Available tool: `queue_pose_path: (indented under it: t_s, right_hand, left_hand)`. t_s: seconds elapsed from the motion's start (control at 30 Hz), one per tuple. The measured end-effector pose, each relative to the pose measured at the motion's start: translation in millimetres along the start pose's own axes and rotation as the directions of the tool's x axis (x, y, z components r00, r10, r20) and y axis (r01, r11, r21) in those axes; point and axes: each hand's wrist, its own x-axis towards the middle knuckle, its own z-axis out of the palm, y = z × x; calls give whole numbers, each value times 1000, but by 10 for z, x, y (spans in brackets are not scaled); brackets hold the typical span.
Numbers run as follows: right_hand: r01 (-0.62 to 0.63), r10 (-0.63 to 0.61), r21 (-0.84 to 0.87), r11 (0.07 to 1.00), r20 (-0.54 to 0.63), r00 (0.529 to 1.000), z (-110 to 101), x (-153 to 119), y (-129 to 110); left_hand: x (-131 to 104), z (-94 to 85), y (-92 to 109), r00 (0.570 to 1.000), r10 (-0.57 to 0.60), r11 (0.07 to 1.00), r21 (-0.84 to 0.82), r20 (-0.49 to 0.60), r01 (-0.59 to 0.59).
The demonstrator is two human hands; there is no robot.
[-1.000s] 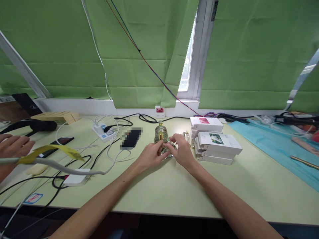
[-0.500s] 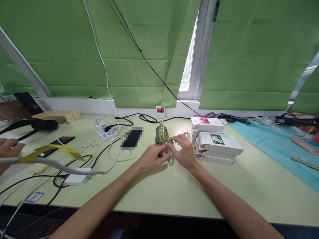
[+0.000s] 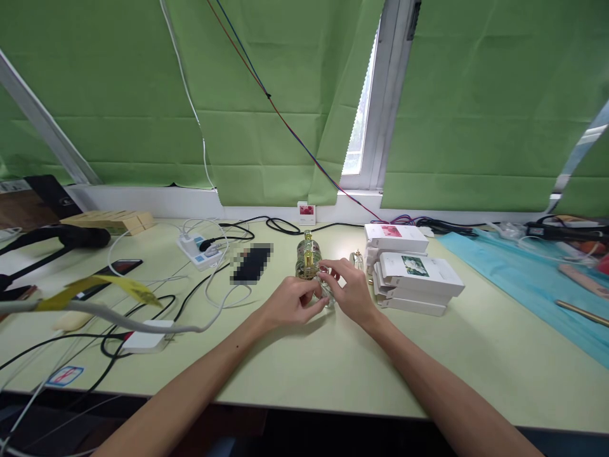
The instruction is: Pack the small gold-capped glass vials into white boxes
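Observation:
Both hands meet over the middle of the table around a small clear glass bottle [image 3: 328, 297], mostly covered by fingers. My left hand [image 3: 292, 301] is closed on its lower part, thumb pointing right. From the other side, my right hand [image 3: 351, 287] pinches near its upper end; whether a cap sits between those fingertips I cannot make out. Just beyond the hands is a green-brown patterned round object [image 3: 301, 260], with small yellow glass bottles [image 3: 308, 251] at it. Another small clear and gold bottle [image 3: 356, 259] stands beyond my right hand.
White boxes [image 3: 413, 279] are stacked right of my hands, beside a blue sheet [image 3: 518, 279]. A small white card [image 3: 306, 214] leans at the back. Leftward lie a blurred-out dark object [image 3: 251, 263], a power strip [image 3: 197, 252], a phone [image 3: 111, 277], a white adapter [image 3: 150, 337] and tangled cables.
The glass bottle between my hands has tilted, and my right fingers have shifted slightly down around it. Another person's hand at the far left has gone out of view.

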Motion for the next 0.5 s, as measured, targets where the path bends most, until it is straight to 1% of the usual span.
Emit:
queue_pose_path:
  t_s: [0.17, 0.27, 0.5]
  right_hand:
    - [11, -12, 19, 1000, 48, 999, -3, 5, -12]
    - [4, -5, 6, 1000, 75, 997, -4, 13, -10]
    - [49, -50, 10, 999, 117, 992, 1, 35, 0]
  left_hand:
    - [4, -4, 7, 998, 27, 1000, -1, 49, -27]
    - [15, -2, 8, 998, 10, 1000, 10, 61, -10]
    - [28, 12, -6, 998, -31, 998, 57, 61, 27]
